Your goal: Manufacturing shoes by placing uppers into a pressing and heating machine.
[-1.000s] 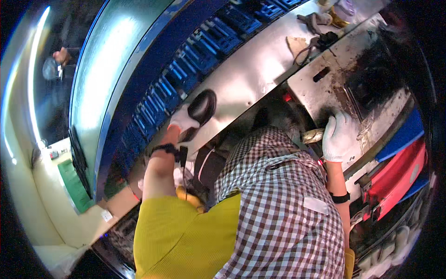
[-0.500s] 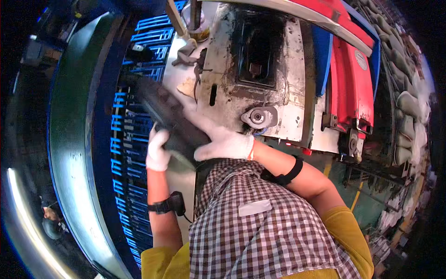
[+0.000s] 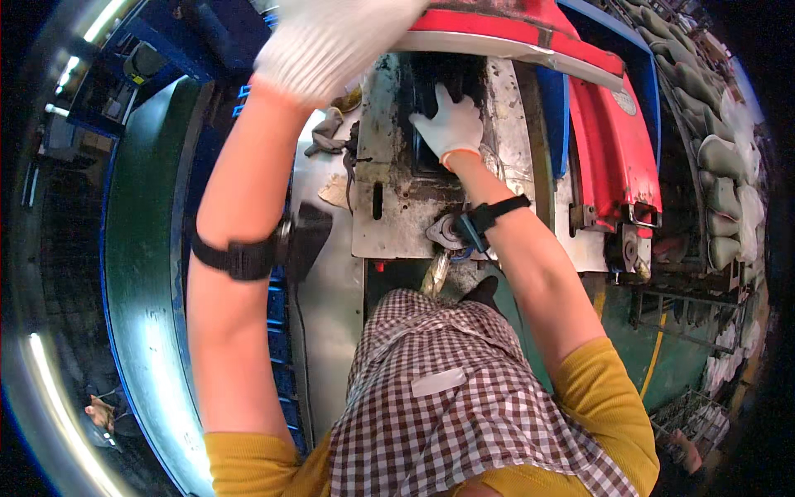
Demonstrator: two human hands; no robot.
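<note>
My left hand (image 3: pixel 331 45) in a white knit glove is raised at the top, beside the red cover (image 3: pixel 505 37) of a machine; its fingers run out of the picture or are smeared, so its grip is hidden. Beneath the cover, my right hand (image 3: pixel 454 128), also gloved, reaches over the dark recess (image 3: pixel 424 157) in the stained metal plate (image 3: pixel 385 236), with thumb and fingers spread. Nothing shows in it. On the bench to the left lies a black slab-like piece (image 3: pixel 313 236), partly behind my left forearm.
Grey cloth-like scraps (image 3: pixel 327 137) lie on the metal bench (image 3: pixel 327 331). A round metal fitting (image 3: pixel 443 230) sits at the plate's front edge. At the right stand a second red cover (image 3: pixel 617 157) and a rack of grey moulded pieces (image 3: pixel 720 199). A green conveyor belt (image 3: pixel 141 248) runs along the left.
Both hands have let go of the dark slab-like piece they held. My left hand has risen to the red cover, my right hand has moved forward over the recess, and the cover sits lower.
</note>
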